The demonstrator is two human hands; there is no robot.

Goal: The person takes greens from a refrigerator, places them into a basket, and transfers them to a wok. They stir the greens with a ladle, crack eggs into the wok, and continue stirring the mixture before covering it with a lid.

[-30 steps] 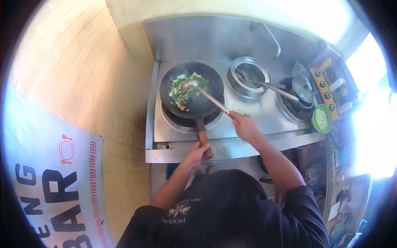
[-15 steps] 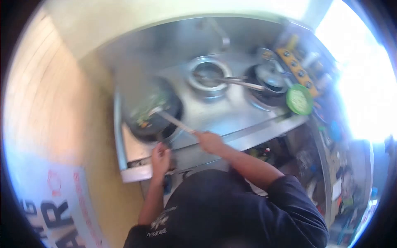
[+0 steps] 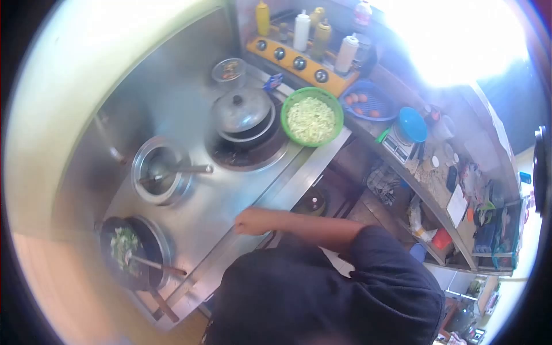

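Note:
My right hand (image 3: 252, 222) hangs over the front edge of the steel stove counter (image 3: 215, 198), its fingers curled in and nothing showing in them. To its left, a spatula (image 3: 158, 265) with a brown handle lies in a dark wok (image 3: 150, 237), its handle over the rim and no hand on it. Chopped green vegetables (image 3: 123, 247) lie in the wok, whose own handle (image 3: 165, 306) points toward the counter's front. My left hand is out of view.
A metal pot (image 3: 141, 167) with a ladle (image 3: 198, 169) stands mid-counter. A lidded pan (image 3: 240, 112) sits behind a green basket (image 3: 338, 122) of shredded cabbage (image 3: 310, 119). Eggs (image 3: 361, 99) lie in a blue basket (image 3: 382, 95) near squeeze bottles (image 3: 322, 37) and a scale (image 3: 397, 146).
My right hand has let go of the spatula, which now rests in the wok, and moved right. The view has swung right. My left hand, earlier beside the wok, has left the view.

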